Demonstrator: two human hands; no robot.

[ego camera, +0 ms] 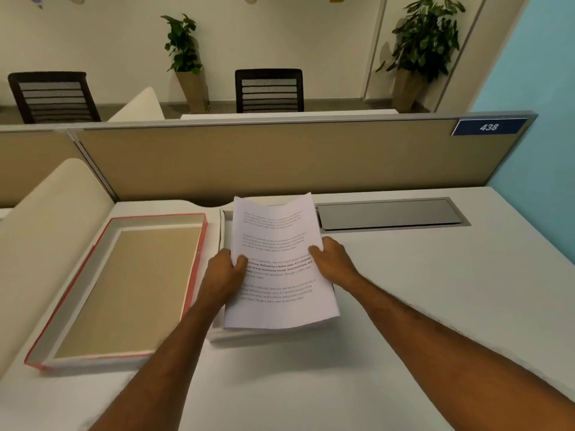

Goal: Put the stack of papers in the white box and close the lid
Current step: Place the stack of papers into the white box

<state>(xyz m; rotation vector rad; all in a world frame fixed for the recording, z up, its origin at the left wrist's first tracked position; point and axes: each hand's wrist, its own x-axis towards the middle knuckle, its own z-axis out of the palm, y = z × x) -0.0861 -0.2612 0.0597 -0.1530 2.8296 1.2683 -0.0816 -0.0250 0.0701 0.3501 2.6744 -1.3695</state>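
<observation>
A stack of printed white papers [277, 231] is held over the white box [224, 225], which sits on the desk and is mostly hidden beneath the sheets; only its left wall and front rim [249, 335] show. My left hand [227, 269] grips the stack's left edge, thumb on top. My right hand [333, 259] grips the right edge the same way. The far end of the sheets bends slightly upward. To the left lies the lid [130, 287], upturned, red outside with a tan inner face.
A grey metal cable flap [389, 213] is set into the white desk [435, 290] behind the papers on the right. A tan partition [280, 157] with a blue "438" plate closes the back. A cream curved divider [46, 213] borders the left side.
</observation>
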